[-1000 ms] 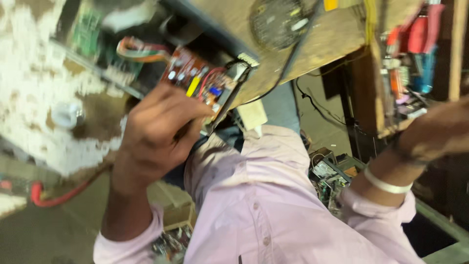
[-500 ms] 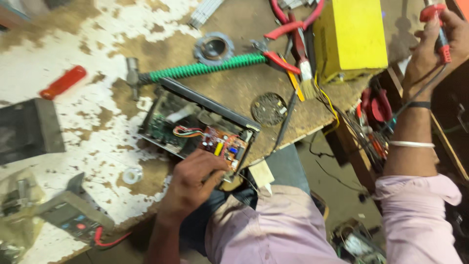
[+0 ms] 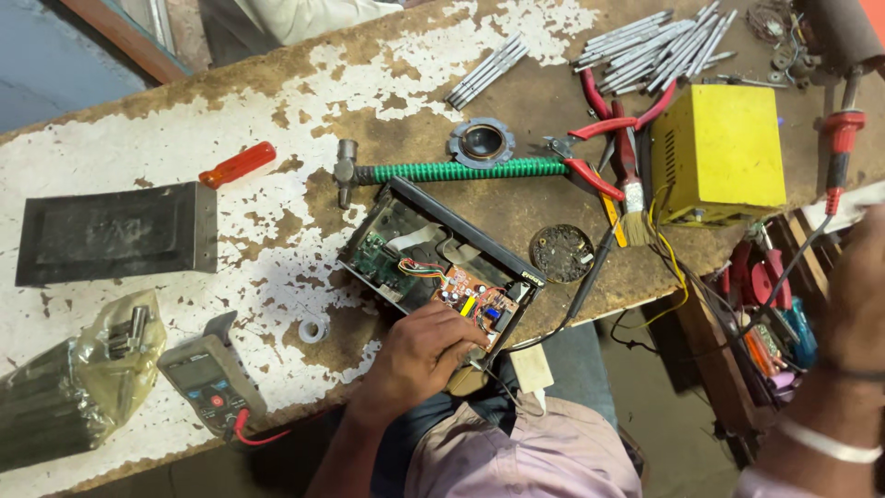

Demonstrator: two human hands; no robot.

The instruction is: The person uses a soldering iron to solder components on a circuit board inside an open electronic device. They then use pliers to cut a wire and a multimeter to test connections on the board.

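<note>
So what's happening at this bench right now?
A person sits at a worn wooden workbench with an opened electronic device in front of them. Their left hand rests on its near edge, fingers by the orange circuit board. The right hand is raised off to the side, blurred, near a red-handled soldering iron. A hammer, pliers, a yellow box and a multimeter lie around.
</note>
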